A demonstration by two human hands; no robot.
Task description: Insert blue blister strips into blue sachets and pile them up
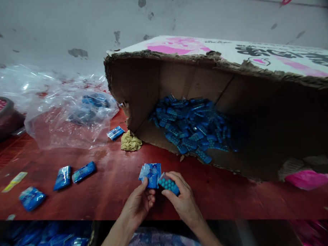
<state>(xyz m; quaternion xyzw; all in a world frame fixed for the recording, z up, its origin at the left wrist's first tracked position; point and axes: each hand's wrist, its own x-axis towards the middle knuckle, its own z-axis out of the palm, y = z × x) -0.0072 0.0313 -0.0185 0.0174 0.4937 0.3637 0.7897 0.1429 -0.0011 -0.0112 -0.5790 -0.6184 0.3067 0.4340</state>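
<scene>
Thin blue printed packets (152, 170) are pinched between the thumb and fingers of my left hand (141, 201), low in the middle of the view. Just to their right, my right hand (182, 196) grips a small clear pack of blue balls (168, 184) between thumb and fingers. The pack's left edge is close beside the packets; whether they touch I cannot tell. Beyond my hands, a heap of similar blue packs (191, 125) lies inside a large cardboard box (136, 91) tipped on its side, its torn opening facing me.
Several blue packets (62, 178) lie on the red table (107, 196) at left. Behind them sits a clear plastic bag (51, 123); a crumpled yellowish lump (130, 141) lies by the box. A bowl of pink balls (7, 117) stands far left, pink wrapping (308, 179) far right.
</scene>
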